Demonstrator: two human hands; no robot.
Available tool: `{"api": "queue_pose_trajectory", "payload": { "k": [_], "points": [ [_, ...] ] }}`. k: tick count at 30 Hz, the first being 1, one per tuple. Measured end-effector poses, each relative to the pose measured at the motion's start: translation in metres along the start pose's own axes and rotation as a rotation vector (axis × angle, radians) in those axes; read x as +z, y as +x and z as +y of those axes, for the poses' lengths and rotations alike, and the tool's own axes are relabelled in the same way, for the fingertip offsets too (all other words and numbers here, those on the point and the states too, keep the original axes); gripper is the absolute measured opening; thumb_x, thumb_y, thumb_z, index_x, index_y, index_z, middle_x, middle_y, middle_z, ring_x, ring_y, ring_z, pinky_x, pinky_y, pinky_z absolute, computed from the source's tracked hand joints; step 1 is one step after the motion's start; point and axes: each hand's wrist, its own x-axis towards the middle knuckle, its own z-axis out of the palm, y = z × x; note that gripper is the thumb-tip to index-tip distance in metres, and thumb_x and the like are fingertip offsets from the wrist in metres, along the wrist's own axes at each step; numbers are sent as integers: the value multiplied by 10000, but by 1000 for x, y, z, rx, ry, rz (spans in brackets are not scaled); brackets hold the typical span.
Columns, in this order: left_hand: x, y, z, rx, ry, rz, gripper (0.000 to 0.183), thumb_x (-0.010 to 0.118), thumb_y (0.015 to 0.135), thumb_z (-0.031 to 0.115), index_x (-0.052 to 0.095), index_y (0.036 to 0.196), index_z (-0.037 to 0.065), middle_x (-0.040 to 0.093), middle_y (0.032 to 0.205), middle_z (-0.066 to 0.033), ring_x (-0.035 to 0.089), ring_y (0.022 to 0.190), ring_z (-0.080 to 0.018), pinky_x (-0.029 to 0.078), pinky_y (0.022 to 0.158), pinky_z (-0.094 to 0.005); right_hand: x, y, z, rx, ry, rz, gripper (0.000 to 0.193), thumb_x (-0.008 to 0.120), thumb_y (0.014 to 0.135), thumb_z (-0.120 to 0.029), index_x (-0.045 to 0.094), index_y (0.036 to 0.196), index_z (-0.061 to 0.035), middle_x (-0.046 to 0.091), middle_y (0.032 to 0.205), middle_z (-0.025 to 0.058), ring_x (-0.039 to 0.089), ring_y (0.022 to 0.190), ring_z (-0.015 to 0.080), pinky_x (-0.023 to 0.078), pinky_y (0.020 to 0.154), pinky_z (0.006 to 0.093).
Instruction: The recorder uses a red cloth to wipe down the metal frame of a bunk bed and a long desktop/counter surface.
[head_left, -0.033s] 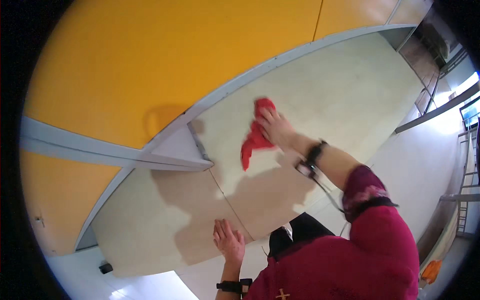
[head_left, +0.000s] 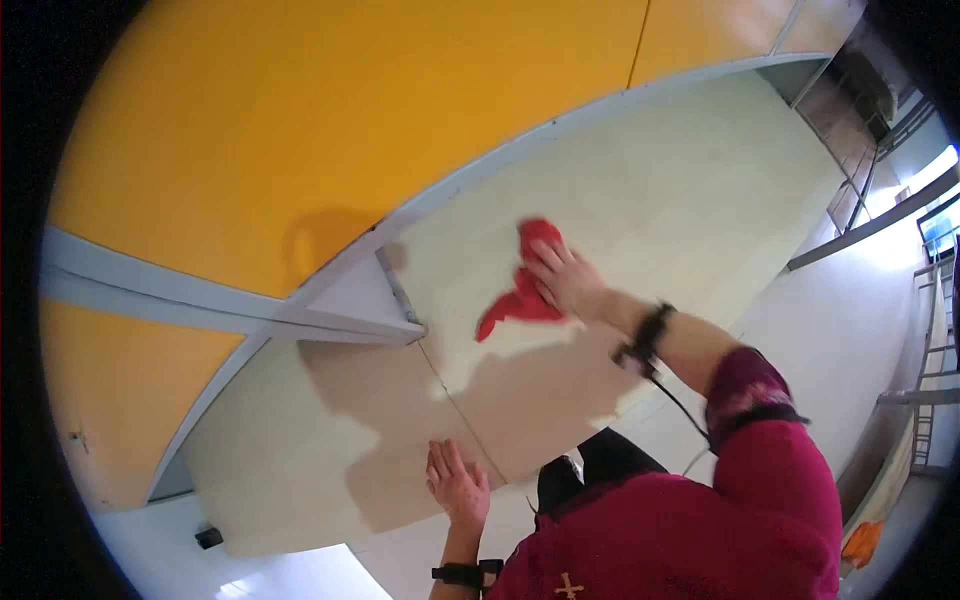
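Note:
A crumpled red cloth (head_left: 524, 298) lies on the pale tabletop (head_left: 690, 170). My right hand (head_left: 570, 282) presses down on it, fingers stretched over the folds; one tail of the cloth trails out to the left. Blur softens the fingertips, and the part of the cloth beneath the palm is hidden. Nearer to my body, my left hand (head_left: 460, 485) rests on the near edge of the tabletop, with its fingers extended and nothing in them. A dark strap sits on each wrist.
Tall yellow panels (head_left: 400, 110) in a grey frame (head_left: 540, 138) border the far side. A grey divider end (head_left: 395, 318) juts onto the tabletop beside a seam. A small black object (head_left: 209, 537) is at the lower left. Bed-like metal frames (head_left: 930, 370) stand at the right.
My right hand and the red cloth have shifted slightly right and toward me. The cloth's trailing tail has swung to a flatter slant. My left hand stays in place.

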Motion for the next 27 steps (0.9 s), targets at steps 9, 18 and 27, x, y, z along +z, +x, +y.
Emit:
{"api": "queue_pose_trajectory", "payload": {
  "k": [9,18,27],
  "points": [
    [9,8,19,-84,35,-12,626,595,739,188,352,1291,17,306,1389,-238,343,1230,-393,325,929,-520,8,68,48,93,37,79,365,483,841,-219,535,1184,-104,457,1257,139,448,1126,315,410,929,411],
    [18,7,5,-84,-18,7,637,626,734,191,368,1285,3,303,1390,-238,316,1241,-408,290,977,-525,4,24,51,30,29,-117,394,502,832,-192,521,1225,-176,441,1308,81,390,1236,315,399,955,414],
    [22,15,9,2,-39,-28,644,628,739,208,359,1290,9,273,1406,-240,304,1238,-422,283,981,-526,-25,-33,223,1018,-329,-45,233,478,848,-237,614,967,-90,578,1020,98,590,905,283,393,899,501]
  ]
}}
